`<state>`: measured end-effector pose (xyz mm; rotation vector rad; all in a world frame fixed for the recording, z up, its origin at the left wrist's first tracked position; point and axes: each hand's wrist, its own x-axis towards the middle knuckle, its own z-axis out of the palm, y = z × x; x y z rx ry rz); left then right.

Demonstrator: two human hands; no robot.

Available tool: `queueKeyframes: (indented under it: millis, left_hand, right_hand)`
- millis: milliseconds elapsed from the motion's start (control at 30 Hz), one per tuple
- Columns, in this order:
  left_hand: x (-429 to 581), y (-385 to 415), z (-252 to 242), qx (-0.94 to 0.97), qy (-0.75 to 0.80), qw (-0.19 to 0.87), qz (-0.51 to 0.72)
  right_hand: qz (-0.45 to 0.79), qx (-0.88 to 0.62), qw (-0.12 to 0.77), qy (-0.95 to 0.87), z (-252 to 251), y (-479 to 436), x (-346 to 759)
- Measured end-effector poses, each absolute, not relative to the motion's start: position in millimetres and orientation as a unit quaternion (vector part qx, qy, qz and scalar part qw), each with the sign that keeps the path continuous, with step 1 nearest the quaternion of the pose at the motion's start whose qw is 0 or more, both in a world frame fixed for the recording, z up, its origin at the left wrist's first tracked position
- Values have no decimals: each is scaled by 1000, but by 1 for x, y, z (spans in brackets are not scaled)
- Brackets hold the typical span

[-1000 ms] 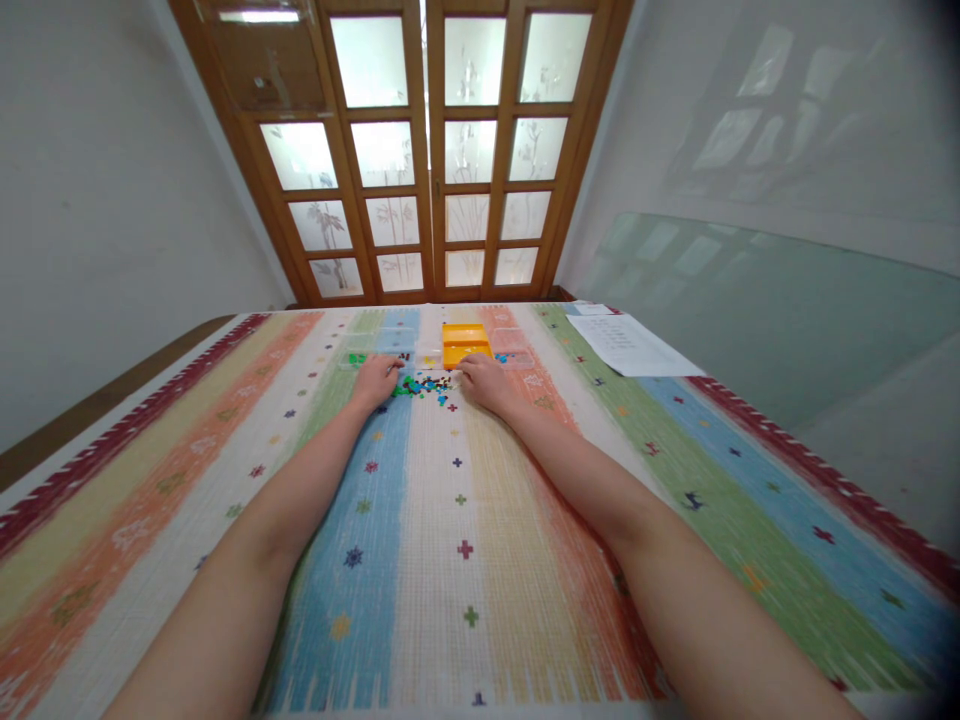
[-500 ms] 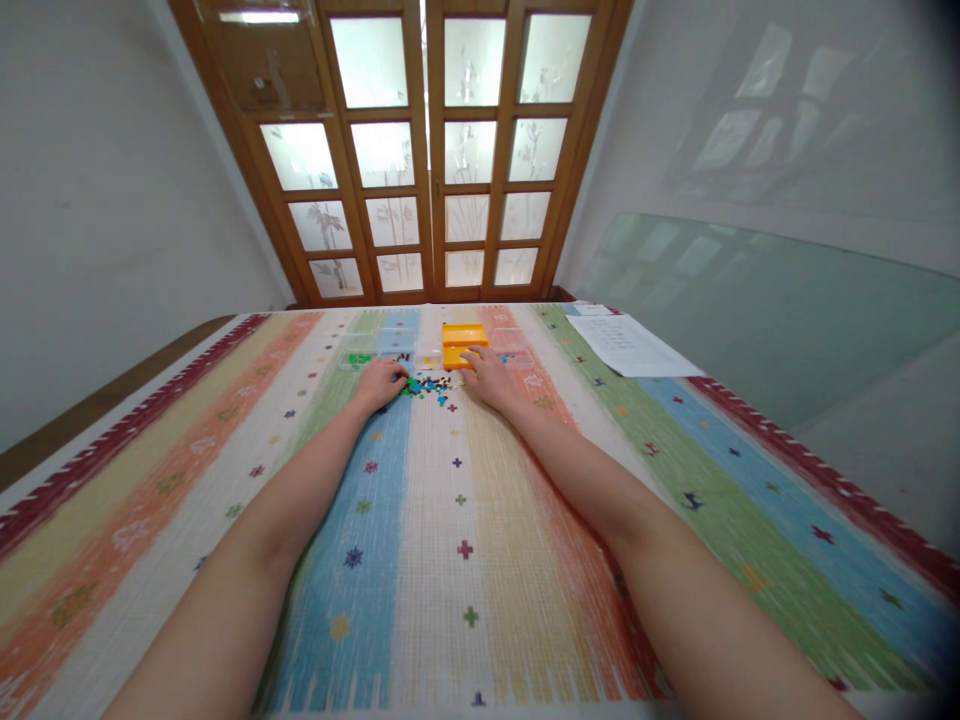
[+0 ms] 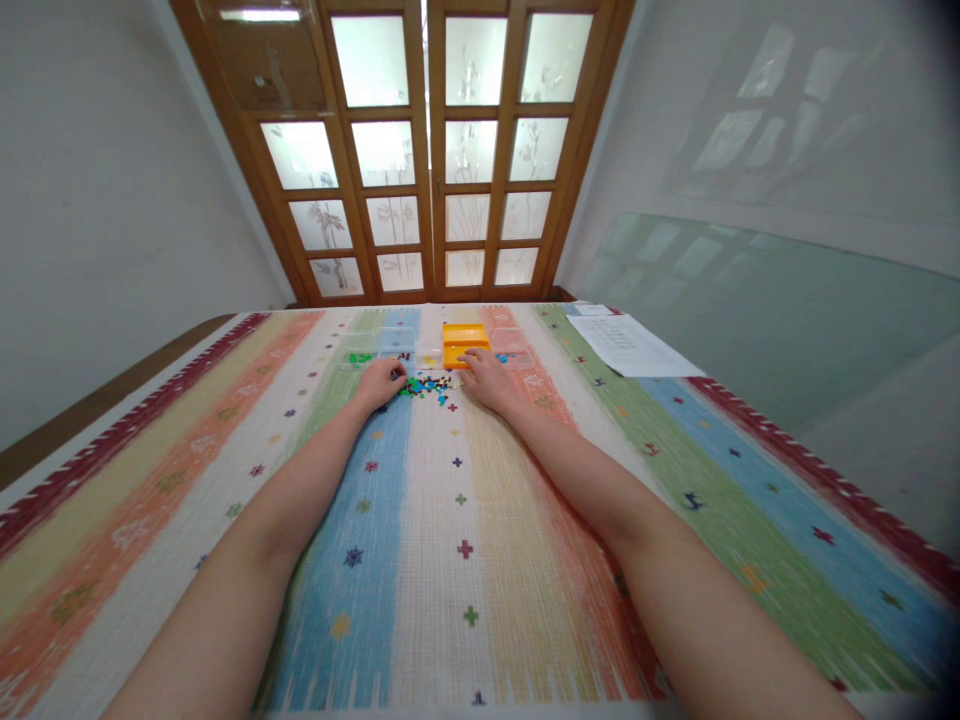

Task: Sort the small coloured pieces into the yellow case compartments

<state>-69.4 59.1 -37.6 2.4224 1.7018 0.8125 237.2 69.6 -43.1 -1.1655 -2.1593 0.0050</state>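
Note:
A loose pile of small blue, green and dark pieces point(image 3: 427, 386) lies on the striped cloth between my hands. My left hand point(image 3: 379, 382) rests at the pile's left edge, its thumb and fingers curled together; anything in them is too small to make out. To the right of the pile is my right hand point(image 3: 486, 378), fingers stretched forward and a little apart, at the front of a yellow two-part box point(image 3: 466, 334). Green pieces point(image 3: 360, 358) sit in a clear container on the left. Some blue pieces point(image 3: 502, 358) lie in a clear container beyond my right hand.
The table wears a striped, patterned cloth point(image 3: 420, 600). White paper sheets point(image 3: 634, 346) lie at the far right. Behind the table stand wooden doors with glass panes point(image 3: 435, 150). A pale glass panel point(image 3: 750, 310) leans along the right wall.
My right hand has shifted very slightly left, its fingers at the front of the yellow box. My left hand stays nearly in place by the pile.

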Motion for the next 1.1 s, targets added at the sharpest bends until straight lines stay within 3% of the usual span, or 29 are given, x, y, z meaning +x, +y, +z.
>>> queueKeyframes:
  millis: [433,667,1100]
  left_hand:
    - [-64,52,-32,733,607,47,303]
    - [-67,58,-38,805,534,60,253]
    - [-69,62,-40,806,538,50,244]
  right_hand:
    - [45,-378,284,-880,-30,56,235]
    - [23,-380,223,-897,-31,55,234]
    - [32,-400,225,-888,-30,56,233]
